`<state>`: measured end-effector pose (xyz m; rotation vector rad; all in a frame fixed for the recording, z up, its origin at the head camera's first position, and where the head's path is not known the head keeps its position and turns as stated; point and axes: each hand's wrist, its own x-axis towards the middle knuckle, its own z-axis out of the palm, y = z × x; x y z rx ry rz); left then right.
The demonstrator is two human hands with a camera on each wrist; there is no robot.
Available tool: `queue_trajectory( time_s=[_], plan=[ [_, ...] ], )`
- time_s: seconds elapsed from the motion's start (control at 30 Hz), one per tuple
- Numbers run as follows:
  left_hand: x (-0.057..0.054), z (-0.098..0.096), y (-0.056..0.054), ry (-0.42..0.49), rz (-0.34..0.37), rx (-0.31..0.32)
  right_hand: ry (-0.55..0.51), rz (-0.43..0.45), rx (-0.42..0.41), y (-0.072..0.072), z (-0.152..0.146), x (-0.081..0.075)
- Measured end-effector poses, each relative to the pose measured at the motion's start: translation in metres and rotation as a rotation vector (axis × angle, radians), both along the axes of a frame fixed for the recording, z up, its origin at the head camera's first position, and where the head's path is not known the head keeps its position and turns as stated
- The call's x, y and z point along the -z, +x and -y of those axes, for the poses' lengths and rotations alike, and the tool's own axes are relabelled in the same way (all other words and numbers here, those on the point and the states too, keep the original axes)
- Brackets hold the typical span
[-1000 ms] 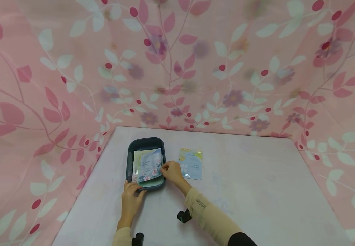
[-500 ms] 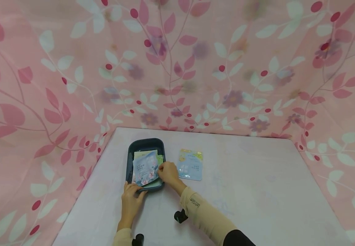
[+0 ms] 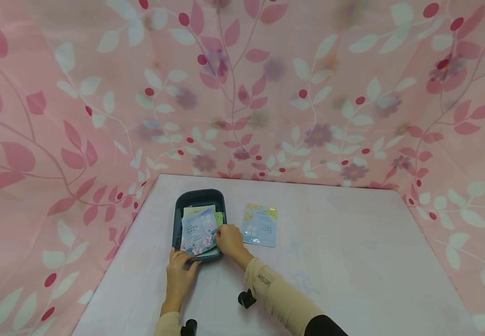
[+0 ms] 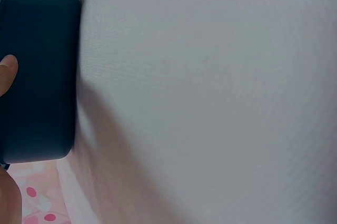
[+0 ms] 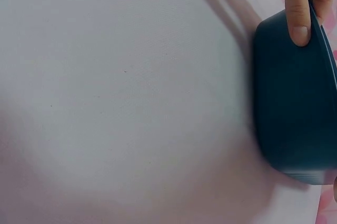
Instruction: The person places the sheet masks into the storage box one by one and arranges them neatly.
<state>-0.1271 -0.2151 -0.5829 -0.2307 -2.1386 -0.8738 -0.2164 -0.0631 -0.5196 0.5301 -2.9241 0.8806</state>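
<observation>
A dark teal tray (image 3: 178, 219) stands on the white table, holding several flat printed sachets. The top one is a blue floral sachet (image 3: 198, 231), lying slightly askew over yellow and green ones. My left hand (image 3: 179, 273) grips the tray's near left corner; its thumb (image 4: 7, 71) presses the outer near wall in the left wrist view. My right hand (image 3: 231, 240) reaches over the tray's right rim with curled fingers at the blue floral sachet's right edge, seemingly pinching it; the fingertips are mostly hidden. In the right wrist view only a sliver of it shows.
Right of the tray, a light blue and yellow sachet (image 3: 260, 225) lies flat on the table (image 3: 351, 261). A pink leaf-patterned cloth (image 3: 284, 93) rises behind the table and along both sides. Small black devices (image 3: 246, 299) sit at both wrists.
The blue floral sachet has shifted left and lies lower in the tray, my right hand moving left with it, then slightly toward me. My left hand keeps its place on the tray.
</observation>
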Motion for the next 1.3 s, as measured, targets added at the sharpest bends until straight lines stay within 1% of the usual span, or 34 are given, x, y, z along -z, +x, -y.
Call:
queue_trajectory(
  time_s=[0.03, 0.17, 0.27, 0.4, 0.5, 0.57, 0.7, 0.83, 0.93, 1.0, 1.2, 1.3],
  plan=[
    [0.000, 0.000, 0.000, 0.002, 0.004, -0.001, -0.006, -0.008, -0.007, 0.001, 0.000, 0.000],
    [0.000, 0.000, 0.001, 0.010, 0.023, -0.008, -0.073, 0.007, -0.041, 0.001, -0.004, 0.002],
    [-0.001, -0.001, 0.001, 0.015, 0.029, -0.009, -0.162, 0.017, -0.085, 0.002, -0.008, 0.002],
    [-0.003, -0.001, 0.001, 0.019, 0.034, -0.010, -0.296, -0.039, -0.131, 0.004, -0.015, 0.005],
    [-0.004, -0.001, 0.001, 0.019, 0.029, -0.009, -0.369, -0.106, -0.124, 0.005, -0.020, 0.009],
    [-0.003, -0.001, 0.001, 0.019, 0.024, -0.008, -0.401, -0.134, -0.110, 0.006, -0.024, 0.011],
    [-0.001, -0.001, 0.001, 0.018, 0.016, -0.008, -0.416, -0.153, -0.070, 0.007, -0.032, 0.014],
    [-0.002, -0.001, 0.001, 0.020, 0.016, -0.004, -0.407, -0.175, -0.019, 0.004, -0.045, 0.020],
    [-0.003, -0.001, 0.001, 0.025, 0.028, -0.004, -0.386, -0.176, 0.042, 0.000, -0.057, 0.026],
    [-0.004, -0.001, 0.001, 0.026, 0.039, -0.006, -0.369, -0.146, 0.103, -0.002, -0.066, 0.028],
    [-0.004, -0.002, 0.002, 0.032, 0.054, -0.012, -0.263, -0.012, 0.351, -0.006, -0.098, 0.032],
    [-0.005, -0.002, 0.002, 0.034, 0.058, -0.013, -0.218, 0.047, 0.445, -0.009, -0.114, 0.035]
  ],
)
